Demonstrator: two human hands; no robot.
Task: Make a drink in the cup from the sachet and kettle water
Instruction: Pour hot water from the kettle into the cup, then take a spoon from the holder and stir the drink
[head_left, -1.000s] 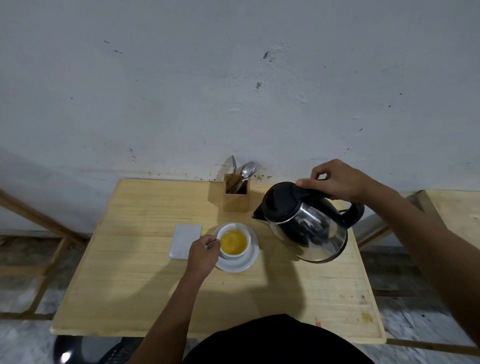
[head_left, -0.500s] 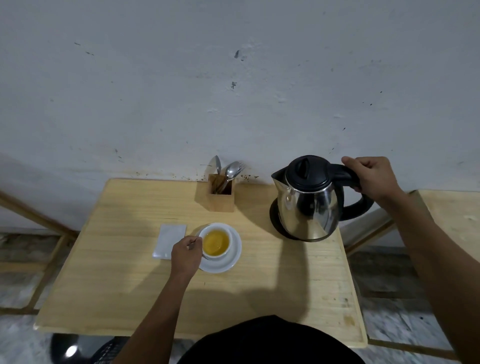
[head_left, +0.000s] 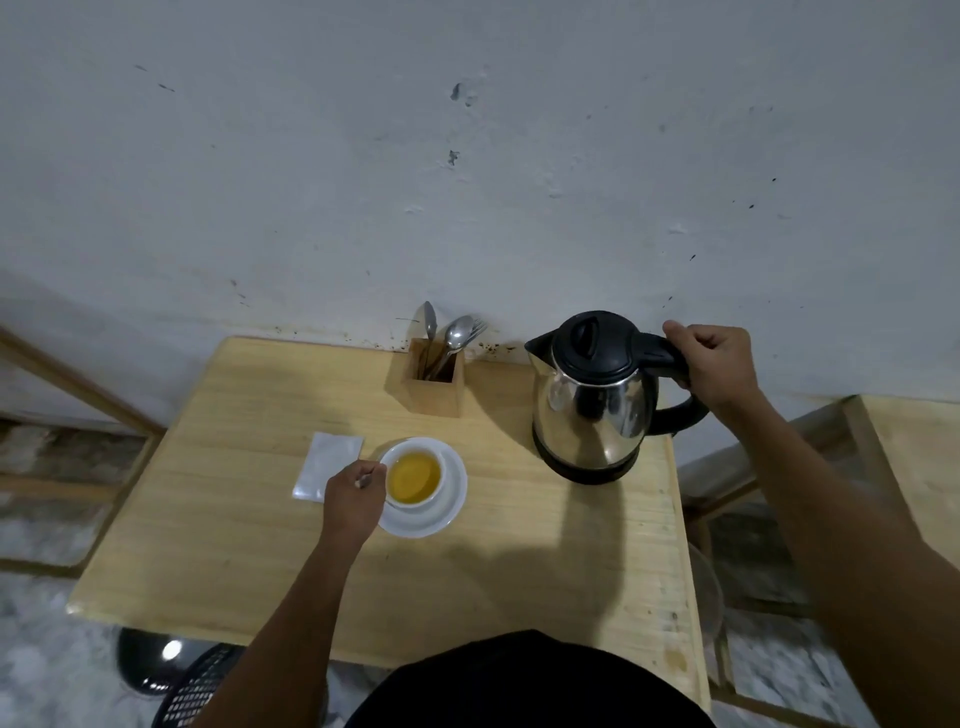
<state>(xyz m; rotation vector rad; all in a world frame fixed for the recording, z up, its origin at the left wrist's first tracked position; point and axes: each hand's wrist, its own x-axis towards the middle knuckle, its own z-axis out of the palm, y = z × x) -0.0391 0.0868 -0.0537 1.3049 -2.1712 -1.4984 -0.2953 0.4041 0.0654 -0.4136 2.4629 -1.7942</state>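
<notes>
A white cup (head_left: 415, 477) filled with yellow-orange liquid stands on a white saucer (head_left: 447, 512) in the middle of the wooden table (head_left: 234, 540). My left hand (head_left: 350, 499) grips the cup's handle on its left side. A white sachet (head_left: 324, 465) lies flat just left of the saucer, partly under my left hand. The steel kettle (head_left: 592, 400) with a black lid stands upright on its black base at the table's back right. My right hand (head_left: 719, 364) is closed around the kettle's black handle.
A wooden holder (head_left: 434, 384) with spoons and a fork stands at the back edge against the white wall. Another wooden table (head_left: 909, 457) is at the right. A black chair (head_left: 197, 686) and wooden frame pieces sit at lower left.
The kettle went from tilted near the cup to upright, and has settled onto its base at back right. My left hand has stayed on the cup handle.
</notes>
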